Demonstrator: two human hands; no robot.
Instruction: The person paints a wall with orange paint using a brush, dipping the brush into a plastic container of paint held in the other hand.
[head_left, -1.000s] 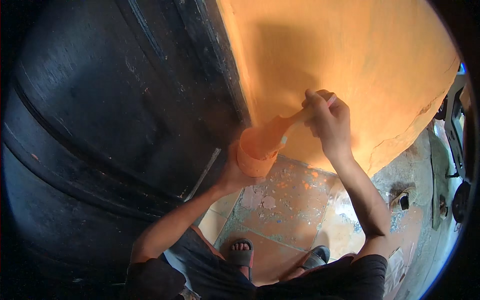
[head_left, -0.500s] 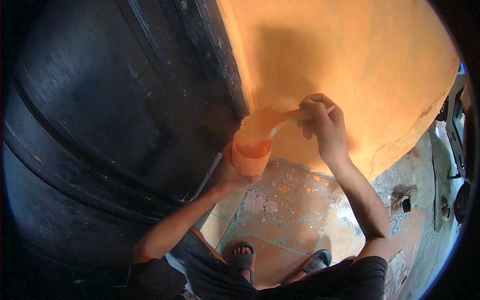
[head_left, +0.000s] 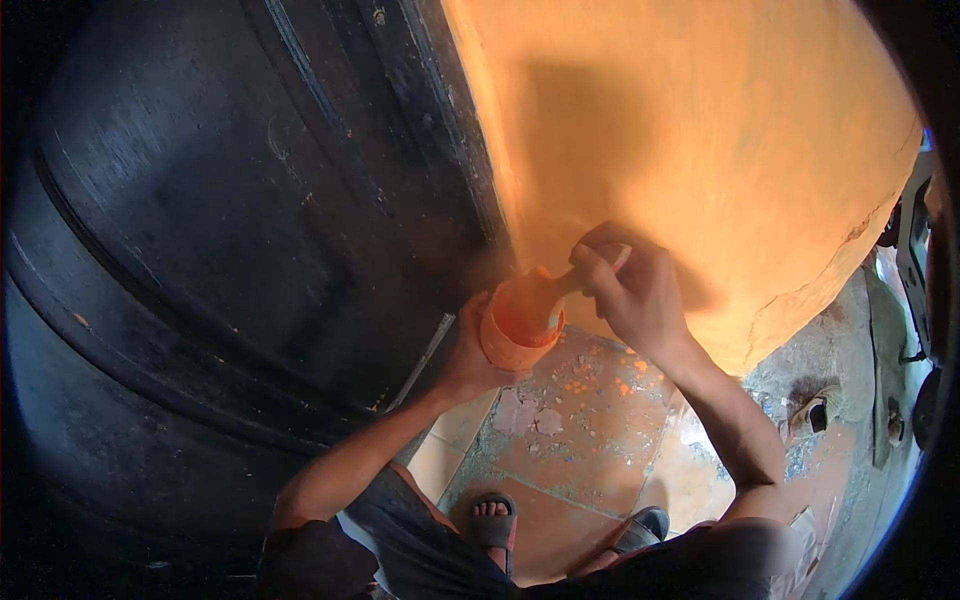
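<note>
My left hand (head_left: 474, 352) is wrapped round an orange cup of paint (head_left: 512, 343), tilted so that its mouth faces up toward me. Closed round the handle of a paintbrush (head_left: 560, 290) is my right hand (head_left: 635, 290), just to the right of the cup. The brush head is down inside the cup, and its bristles are hidden there. Orange paint coats the cup's inner wall. Behind both hands stands the orange wall (head_left: 720, 130), with the shadow of my head and hand on it.
A dark panelled door (head_left: 230, 230) fills the left side, its edge meeting the wall. Paint drips (head_left: 585, 375) and flakes speckle the tiled floor (head_left: 560, 500). My sandalled feet (head_left: 492, 530) stand below. Toward the right rim lies a shoe-like object (head_left: 812, 412) near dark equipment (head_left: 912, 260).
My right hand has come down, and the brush has gone from above the rim into the cup. The cup has shifted slightly right and down in view.
</note>
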